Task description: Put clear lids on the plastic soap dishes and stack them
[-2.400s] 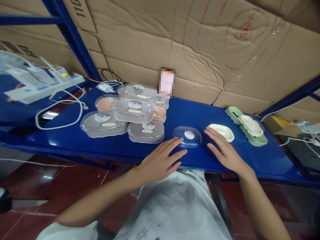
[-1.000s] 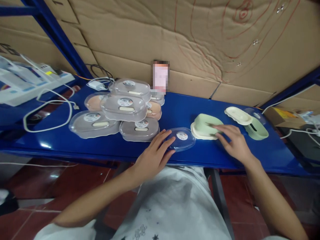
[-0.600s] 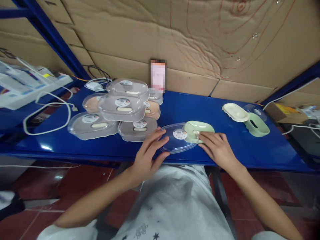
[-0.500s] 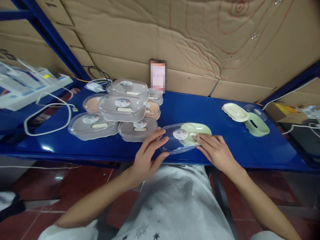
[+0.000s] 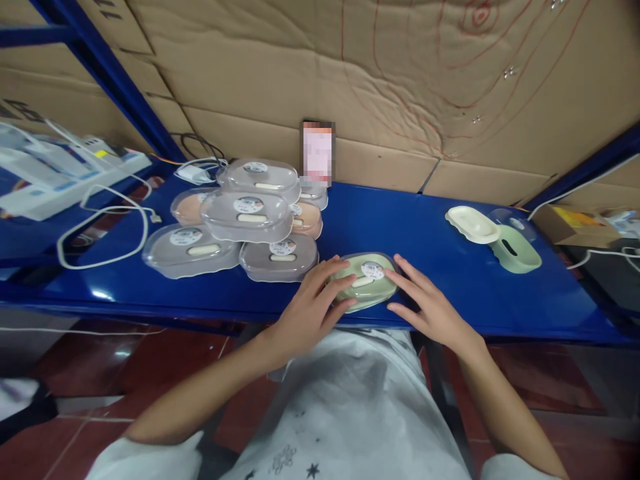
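A green soap box [image 5: 367, 283] with a clear lid and a round sticker sits at the front edge of the blue shelf [image 5: 425, 233]. My left hand [image 5: 313, 310] grips its left end, fingers over the lid. My right hand [image 5: 425, 307] touches its right end with fingers spread. To the left stands a pile of several closed clear-lidded boxes [image 5: 245, 220]. At the right lie a cream tray [image 5: 471, 224], a green base [image 5: 515, 250] and a clear lid [image 5: 510, 219].
A white cable [image 5: 105, 230] loops on the shelf's left part, next to a white power strip [image 5: 75, 177]. Cardboard sheets [image 5: 400, 80] form the back wall. A phone [image 5: 317, 152] leans against it. Blue rack posts stand at left and right.
The clear lid moved right and down onto the green box, which my right hand had slid toward the front middle. Both hands now close around the lidded box.
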`<control>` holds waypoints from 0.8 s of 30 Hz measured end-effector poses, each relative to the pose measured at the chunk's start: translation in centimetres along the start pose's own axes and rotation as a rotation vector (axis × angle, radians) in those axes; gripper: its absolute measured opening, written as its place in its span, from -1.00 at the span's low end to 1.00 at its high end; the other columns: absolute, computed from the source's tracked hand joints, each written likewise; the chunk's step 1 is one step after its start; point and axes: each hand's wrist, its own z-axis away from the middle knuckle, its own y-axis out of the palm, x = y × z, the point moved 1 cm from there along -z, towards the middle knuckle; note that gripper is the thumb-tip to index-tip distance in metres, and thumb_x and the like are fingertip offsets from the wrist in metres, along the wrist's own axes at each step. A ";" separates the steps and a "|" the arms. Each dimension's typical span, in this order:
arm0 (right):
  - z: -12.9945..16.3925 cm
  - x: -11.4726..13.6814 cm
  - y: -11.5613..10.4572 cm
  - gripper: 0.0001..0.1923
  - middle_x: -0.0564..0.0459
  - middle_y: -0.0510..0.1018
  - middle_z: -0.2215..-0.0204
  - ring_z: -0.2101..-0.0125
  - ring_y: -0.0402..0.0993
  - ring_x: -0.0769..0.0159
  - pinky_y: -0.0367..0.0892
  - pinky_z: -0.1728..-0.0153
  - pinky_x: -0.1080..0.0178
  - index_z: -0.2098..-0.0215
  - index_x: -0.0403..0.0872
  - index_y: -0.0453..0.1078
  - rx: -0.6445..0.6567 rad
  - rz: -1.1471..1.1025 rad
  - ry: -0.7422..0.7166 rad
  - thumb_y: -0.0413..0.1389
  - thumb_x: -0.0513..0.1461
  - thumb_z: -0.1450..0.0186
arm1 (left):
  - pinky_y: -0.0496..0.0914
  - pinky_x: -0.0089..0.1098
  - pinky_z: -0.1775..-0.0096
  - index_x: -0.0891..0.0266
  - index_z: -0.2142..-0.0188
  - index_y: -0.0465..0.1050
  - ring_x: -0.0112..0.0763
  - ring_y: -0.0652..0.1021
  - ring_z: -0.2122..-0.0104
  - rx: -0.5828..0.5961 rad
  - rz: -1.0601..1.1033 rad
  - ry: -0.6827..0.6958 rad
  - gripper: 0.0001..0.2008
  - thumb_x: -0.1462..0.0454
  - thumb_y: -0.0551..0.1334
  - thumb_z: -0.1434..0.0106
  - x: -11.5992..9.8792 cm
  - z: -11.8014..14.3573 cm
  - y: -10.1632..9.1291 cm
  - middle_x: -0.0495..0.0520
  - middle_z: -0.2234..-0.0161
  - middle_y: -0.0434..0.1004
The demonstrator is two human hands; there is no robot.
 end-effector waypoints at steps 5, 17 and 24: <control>0.0 0.4 0.1 -0.25 0.09 0.08 -0.58 -0.51 0.16 0.04 0.30 -0.45 -0.16 -0.60 0.32 -0.04 -0.020 0.011 -0.050 0.09 -0.24 -0.56 | 0.47 0.12 -0.32 0.14 -0.29 0.32 0.04 0.45 -0.37 -0.014 0.001 0.035 -0.52 0.18 0.37 -0.47 0.0 0.5 -0.4 0.32 -0.29 0.41; 0.2 0.7 0.5 -0.12 0.07 0.21 -0.53 -0.46 0.26 -0.03 0.39 -0.41 -0.18 -0.60 0.34 -0.10 -0.097 0.093 -0.130 0.21 -0.26 -0.50 | 0.54 0.13 -0.25 0.16 -0.24 0.34 0.11 0.48 -0.35 0.008 -0.087 0.077 -0.52 0.13 0.41 -0.44 0.2 0.6 0.0 0.35 -0.25 0.44; 1.1 0.9 0.4 -0.11 0.08 0.29 -0.49 -0.43 0.31 -0.03 0.45 -0.38 -0.16 -0.60 0.34 -0.06 -0.132 0.142 -0.168 0.21 -0.32 -0.49 | 0.56 0.03 -0.28 0.23 -0.18 0.39 0.09 0.44 -0.40 -0.015 -0.188 0.199 -0.61 0.16 0.38 -0.47 0.2 1.0 0.1 0.34 -0.25 0.50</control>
